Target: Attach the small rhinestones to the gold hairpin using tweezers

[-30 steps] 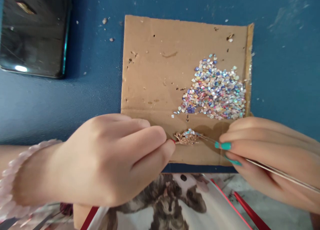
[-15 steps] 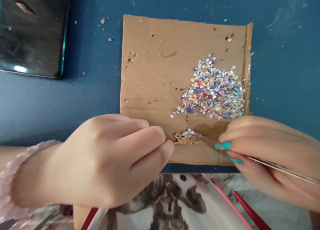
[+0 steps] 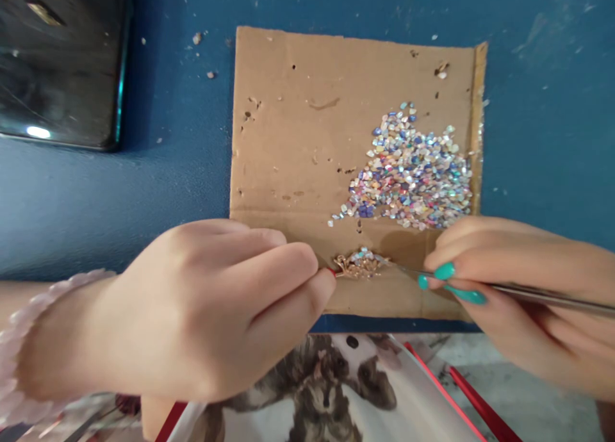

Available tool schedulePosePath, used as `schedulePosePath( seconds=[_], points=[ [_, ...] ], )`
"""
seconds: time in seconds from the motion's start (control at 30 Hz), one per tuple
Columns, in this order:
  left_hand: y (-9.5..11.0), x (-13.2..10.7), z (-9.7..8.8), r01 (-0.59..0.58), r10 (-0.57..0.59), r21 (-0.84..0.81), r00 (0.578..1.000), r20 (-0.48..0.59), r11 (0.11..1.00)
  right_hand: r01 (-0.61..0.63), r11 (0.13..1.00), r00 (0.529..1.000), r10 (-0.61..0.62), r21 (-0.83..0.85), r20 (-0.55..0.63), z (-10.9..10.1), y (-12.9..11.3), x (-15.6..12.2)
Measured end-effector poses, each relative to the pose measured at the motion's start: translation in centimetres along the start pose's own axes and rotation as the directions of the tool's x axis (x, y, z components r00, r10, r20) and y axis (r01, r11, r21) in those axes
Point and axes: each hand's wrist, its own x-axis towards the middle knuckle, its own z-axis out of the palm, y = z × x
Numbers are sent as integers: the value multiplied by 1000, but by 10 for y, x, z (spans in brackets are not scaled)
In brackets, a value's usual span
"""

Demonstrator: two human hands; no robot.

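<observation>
Tiny gold charm [image 3: 358, 266] – light, probably fragile – is pinched edgewise by the left hand [image 3: 202, 307]; a metal tool [image 3: 538, 294] is clamped in the right hand [image 3: 514, 301].

Head camera, close above, looking steeply down on cardboard sheet [image 3: 298, 141], blue table [image 3: 542, 109].

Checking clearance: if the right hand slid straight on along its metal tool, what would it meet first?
Likely the gold charm, at the tip of the metal tool, then the left hand pinching it.

A pale pink bead bracelet [image 3: 16, 339] circles the left wrist; the right grip [image 3: 523, 301] has turquoise-painted nails [image 3: 444, 271].
</observation>
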Motion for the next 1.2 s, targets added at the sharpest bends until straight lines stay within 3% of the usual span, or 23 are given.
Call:
schedulePosePath(
  seconds=[0.13, 0.4, 1.2],
  points=[
    [1, 0, -1, 12, -12, 3, 1000, 3, 1000, -54, 994, 997, 59, 93, -50, 0, 0, 8],
    [1, 1, 0, 10, -10, 4, 1000, 13, 1000, -102, 985, 994, 107, 140, -28, -4, -3, 7],
    [1, 1, -2, 4, -4, -14, 1000, 20, 1000, -35, 982, 999, 42, 185, -32, 0, -2, 15]
  ],
)
